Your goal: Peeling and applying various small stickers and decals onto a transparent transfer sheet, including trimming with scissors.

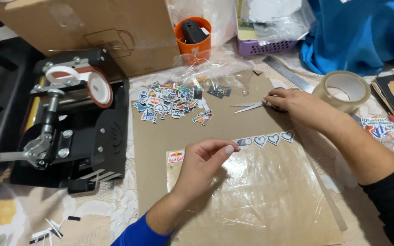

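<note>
Left hand [202,160]: fingertips pinched on sticker strip [266,139] over clear film [261,191]. Right hand [297,104]: closed on scissors [248,107], blades apart. Nearby: sticker pile [167,103], tape roll [343,90].

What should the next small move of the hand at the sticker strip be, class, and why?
Probably to press the pinched end of the sticker strip flat onto the clear film sheet. The left hand pinches that end just above the film, while the heart stickers beyond it already lie along the film's top edge. The right hand rests on the scissors, away from the strip.
</note>
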